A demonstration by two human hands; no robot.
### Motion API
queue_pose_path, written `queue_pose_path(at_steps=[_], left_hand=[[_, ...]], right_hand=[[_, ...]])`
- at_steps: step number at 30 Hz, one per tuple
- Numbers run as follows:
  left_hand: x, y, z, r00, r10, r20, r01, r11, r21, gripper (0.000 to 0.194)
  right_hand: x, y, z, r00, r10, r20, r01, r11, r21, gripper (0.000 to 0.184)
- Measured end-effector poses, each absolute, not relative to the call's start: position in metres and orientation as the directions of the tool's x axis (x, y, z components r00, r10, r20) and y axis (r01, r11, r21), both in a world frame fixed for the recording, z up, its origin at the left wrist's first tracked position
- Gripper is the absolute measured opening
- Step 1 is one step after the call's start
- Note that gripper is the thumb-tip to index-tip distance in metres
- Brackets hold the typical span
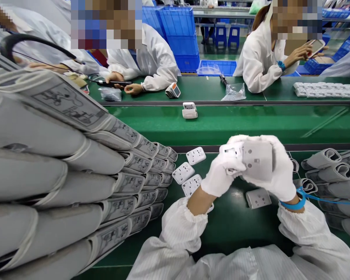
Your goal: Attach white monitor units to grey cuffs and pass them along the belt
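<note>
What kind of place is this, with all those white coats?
Probably a factory: there's what looks like a green belt, people in white coats alongside, and many grey cuffs stacked up.

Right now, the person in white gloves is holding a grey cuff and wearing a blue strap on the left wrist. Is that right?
Not quite: the blue strap is on the wrist of the right hand, not the left, as the head view shows. The white gloves and the held grey cuff are as you said.
</note>
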State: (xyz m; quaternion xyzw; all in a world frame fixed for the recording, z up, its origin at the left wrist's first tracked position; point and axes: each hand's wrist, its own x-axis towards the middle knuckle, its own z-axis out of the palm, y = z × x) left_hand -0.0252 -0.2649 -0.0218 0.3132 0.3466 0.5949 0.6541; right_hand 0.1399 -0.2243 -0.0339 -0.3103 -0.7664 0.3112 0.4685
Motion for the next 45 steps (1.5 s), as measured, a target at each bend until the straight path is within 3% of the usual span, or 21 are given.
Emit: queue_pose_path(at_steps=[5,8,19,25,29,35,41,45], left_hand=[[-0.039,-0.257,-0.022,0.268,0.964,0.006,-0.442,0.118,0.889,0.078],[-0.04,-0.26,-0.023,0.223,0.975,0.013,-0.339,0.065,0.938,0.089],[-0.027,-0.272,-0.014,-0.01,0.997,-0.078,-0.179,0.075,0.981,0.093],[-0.033,-0.275,-0.017,0.113,0.985,-0.133,-0.006,0.135,0.991,0.109],[-0.036,-0.277,-0.017,0.218,0.972,-0.087,0.195,0.044,0.98,0.136],[-0.029,-0.281,-0.016,0.308,0.949,0.063,0.268,-0.15,0.952,0.119],[-0.028,-0.285,-0.012,0.39,0.916,0.093,0.52,-0.302,0.799,0.105],[-0.022,-0.287,-0.015,0.383,0.906,0.178,0.551,-0.379,0.744,0.099]], right_hand=[[0.152,-0.217,-0.023,-0.388,0.737,0.554,0.355,0.674,-0.648,0.071],[0.153,-0.215,-0.024,-0.421,0.719,0.553,0.386,0.693,-0.609,0.066],[0.149,-0.215,-0.032,-0.496,0.601,0.627,0.421,0.798,-0.432,0.059],[0.149,-0.224,-0.033,-0.479,0.587,0.653,0.467,0.8,-0.377,0.057],[0.154,-0.232,-0.035,-0.429,0.599,0.676,0.533,0.772,-0.345,0.057],[0.169,-0.246,-0.031,-0.356,0.662,0.66,0.601,0.703,-0.38,0.069],[0.171,-0.267,-0.032,-0.315,0.664,0.678,0.71,0.639,-0.295,0.065],[0.175,-0.276,-0.037,-0.245,0.685,0.686,0.772,0.566,-0.289,0.066]])
